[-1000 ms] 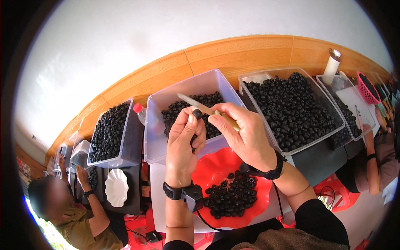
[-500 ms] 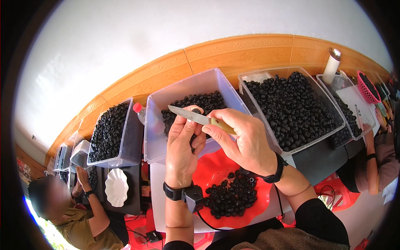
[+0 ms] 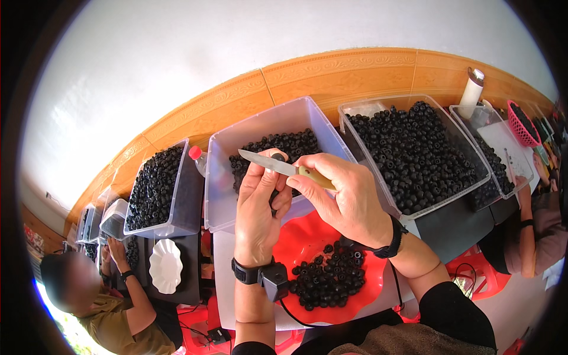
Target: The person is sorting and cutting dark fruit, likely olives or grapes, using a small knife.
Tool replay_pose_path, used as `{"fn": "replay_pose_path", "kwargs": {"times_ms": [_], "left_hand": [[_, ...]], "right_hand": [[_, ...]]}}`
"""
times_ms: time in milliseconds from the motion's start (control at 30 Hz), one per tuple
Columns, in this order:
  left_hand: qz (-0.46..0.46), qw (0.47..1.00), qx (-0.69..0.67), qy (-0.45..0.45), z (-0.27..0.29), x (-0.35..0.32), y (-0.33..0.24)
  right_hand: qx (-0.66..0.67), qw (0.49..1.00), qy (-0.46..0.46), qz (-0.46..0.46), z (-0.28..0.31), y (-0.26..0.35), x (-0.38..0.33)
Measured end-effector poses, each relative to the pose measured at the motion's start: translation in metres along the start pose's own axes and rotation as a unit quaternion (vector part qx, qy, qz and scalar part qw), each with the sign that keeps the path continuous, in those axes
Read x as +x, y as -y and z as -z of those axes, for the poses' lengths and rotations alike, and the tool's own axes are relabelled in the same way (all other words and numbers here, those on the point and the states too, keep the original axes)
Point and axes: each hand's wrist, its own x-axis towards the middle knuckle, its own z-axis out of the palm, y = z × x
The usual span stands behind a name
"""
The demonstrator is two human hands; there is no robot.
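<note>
Here the left hand (image 3: 258, 216) pinches what looks like a small round black fruit (image 3: 277, 158), while the right hand (image 3: 346, 198) grips a pale-handled steel knife (image 3: 283, 167) against it, above the red plastic plate (image 3: 307, 236).

Single head view, fisheye, looking steeply down.
Close above the hands (image 3: 307, 201) at frame centre; bins (image 3: 331, 127) across the middle, wall filling the upper frame.

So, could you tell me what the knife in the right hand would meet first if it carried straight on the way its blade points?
Probably the clear bin's left wall; depth is unclear, so the blade may pass above it.
</note>
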Motion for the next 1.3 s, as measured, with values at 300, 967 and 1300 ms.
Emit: {"fn": "replay_pose_path", "kwargs": {"times_ms": [300,967,1300], "left_hand": [[0.006,0.999,-0.028,0.037,-0.001,-0.002,-0.003],[0.091,0.987,-0.08,0.107,-0.001,-0.004,0.0],[0.098,0.991,-0.056,0.071,-0.002,-0.006,0.001]], "right_hand": [[0.046,0.996,0.013,-0.069,0.005,-0.001,0.004],[0.206,0.978,0.026,-0.035,0.003,-0.003,0.003],[0.199,0.979,0.012,-0.037,0.001,0.0,0.003]]}}
